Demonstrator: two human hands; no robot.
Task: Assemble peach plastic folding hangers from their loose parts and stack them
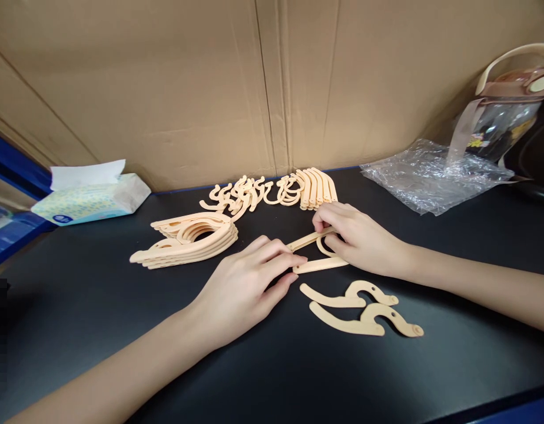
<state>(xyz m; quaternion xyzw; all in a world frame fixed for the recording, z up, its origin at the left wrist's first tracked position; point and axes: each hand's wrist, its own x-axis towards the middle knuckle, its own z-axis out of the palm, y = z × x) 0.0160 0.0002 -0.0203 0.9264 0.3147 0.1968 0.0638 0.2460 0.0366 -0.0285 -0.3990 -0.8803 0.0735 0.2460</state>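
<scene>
Left fingers [299, 259]: pinching the beige frame's [322, 266] end, seemingly steadying it
Right fingers [318, 223]: gripping its far side (tips partly hidden)
Beige frame: at the surface [263, 353], between them
Stack [196, 252]: nested, likely saving space

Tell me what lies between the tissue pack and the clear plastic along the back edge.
In the head view, a pile of hook-shaped pieces, then a row of curved strips.

Looks like smooth, matt plastic for the hangers [196, 253] at nine o'clock, crinkled glossy film [431, 176] at three, matt cardboard [179, 88] at twelve.
</scene>
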